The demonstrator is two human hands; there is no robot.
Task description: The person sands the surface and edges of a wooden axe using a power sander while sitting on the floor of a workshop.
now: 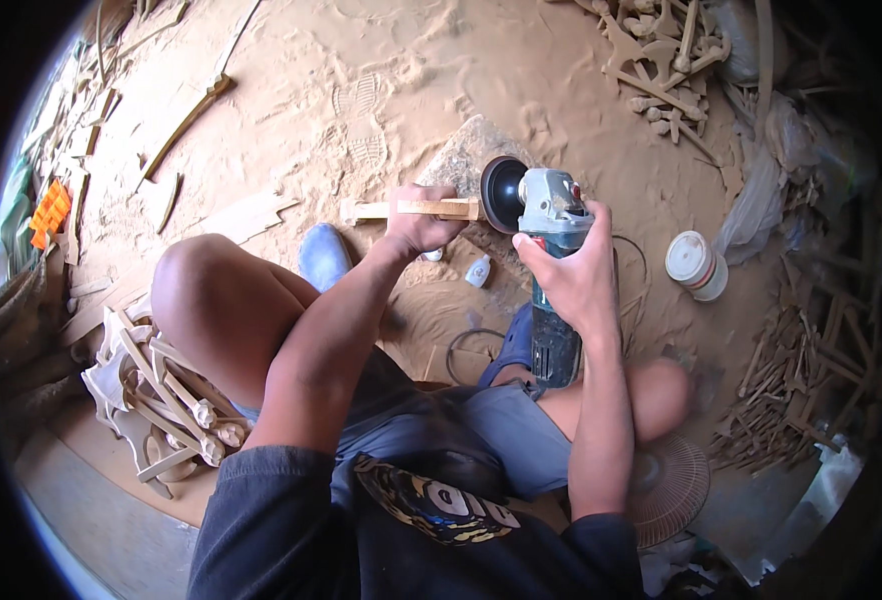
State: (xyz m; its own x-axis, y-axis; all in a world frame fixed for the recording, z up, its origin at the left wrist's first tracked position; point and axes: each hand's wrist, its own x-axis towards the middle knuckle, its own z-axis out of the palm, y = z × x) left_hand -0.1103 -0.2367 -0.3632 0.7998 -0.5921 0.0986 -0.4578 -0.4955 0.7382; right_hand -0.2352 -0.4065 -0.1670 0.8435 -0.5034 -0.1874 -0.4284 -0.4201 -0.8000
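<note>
My left hand (423, 215) is wrapped round a pale wooden piece (453, 208), held level with one end at the grinder's disc. Whether the two touch is hard to make out. In my right hand (579, 270) is a grey and teal angle grinder (554, 340), gripped near its head with the body pointing back toward my lap. Its round black disc (502, 196) faces left, toward the wood. Beneath my hands and the disc stands a dusty, pale block (476, 140). A small white bottle (478, 270) lies on the dusty ground between my feet.
Cut wooden pieces lie heaped beside my left thigh (161, 400), at the far right (661, 70) and at the right (791, 380). A white tub (696, 265) sits right of the grinder. A fan (666, 490) is by my right knee. A cable (641, 270) loops nearby.
</note>
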